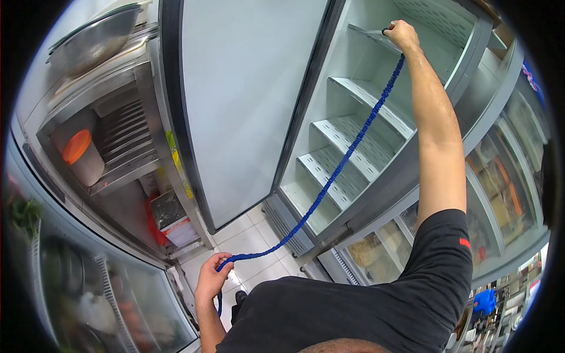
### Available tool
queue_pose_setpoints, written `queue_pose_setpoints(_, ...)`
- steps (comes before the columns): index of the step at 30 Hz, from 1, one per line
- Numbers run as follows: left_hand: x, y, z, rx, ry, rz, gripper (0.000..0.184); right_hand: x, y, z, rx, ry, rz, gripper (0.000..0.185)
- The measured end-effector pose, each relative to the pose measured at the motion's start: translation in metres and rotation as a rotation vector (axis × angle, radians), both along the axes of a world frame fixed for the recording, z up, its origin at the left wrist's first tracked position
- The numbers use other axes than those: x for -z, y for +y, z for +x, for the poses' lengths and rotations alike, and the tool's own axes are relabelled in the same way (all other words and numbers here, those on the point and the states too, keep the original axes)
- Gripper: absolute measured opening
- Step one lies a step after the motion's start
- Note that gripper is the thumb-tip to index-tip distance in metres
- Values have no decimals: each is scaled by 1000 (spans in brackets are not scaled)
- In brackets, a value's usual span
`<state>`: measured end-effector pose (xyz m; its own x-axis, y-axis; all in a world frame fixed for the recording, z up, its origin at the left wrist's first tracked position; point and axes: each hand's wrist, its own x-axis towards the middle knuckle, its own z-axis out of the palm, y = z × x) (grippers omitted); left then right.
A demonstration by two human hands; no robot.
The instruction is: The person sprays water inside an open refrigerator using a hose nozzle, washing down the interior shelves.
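A blue ribbed hose (pixel 341 165) runs slantwise across the view. Its upper part reaches my right hand (pixel 402 35), which is closed around the hose end, with a small black piece showing at the fingers. That hand is raised at the upper shelf of an open upright fridge (pixel 338 53). Lower down, my left hand (pixel 213 275) has its fingers wrapped round the hose, and a length of it hangs below. White perforated shelves (pixel 353 126) stand behind the hose inside the fridge.
The fridge door (pixel 247 88) stands open in the middle. At the left are metal bowls (pixel 97 44), a tub with an orange lid (pixel 85 159) and a glass-fronted case (pixel 100 294). Glass-doored cabinets (pixel 500 182) line the right. White floor tiles (pixel 244 244) show below.
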<state>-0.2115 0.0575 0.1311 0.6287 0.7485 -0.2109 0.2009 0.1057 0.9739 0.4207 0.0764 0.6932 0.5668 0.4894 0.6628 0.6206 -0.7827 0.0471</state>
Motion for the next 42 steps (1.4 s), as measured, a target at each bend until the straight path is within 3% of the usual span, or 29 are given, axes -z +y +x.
queue_pose_setpoints(7,-3,14,13,38,3,3,28,-6,-14,19,137,-33,12,53)
queue_pose_setpoints(10,1,22,16,66,12,2,28,-7,-28,20,67,-183,-22,30)
queue_pose_setpoints(13,5,31,20,106,25,-8,28,-16,-42,9,89,-132,-134,28)
queue_pose_setpoints(22,11,56,31,177,-23,-31,28,-27,-67,-17,349,-109,-214,30)
queue_pose_setpoints(28,21,70,37,240,-20,-61,27,-43,-101,0,455,-303,-280,34)
queue_pose_setpoints(35,48,87,43,332,-18,-108,27,-55,-107,-44,677,-96,-550,35)
queue_pose_setpoints(42,50,105,56,433,-2,-140,28,-64,-142,-3,537,-352,-564,28)
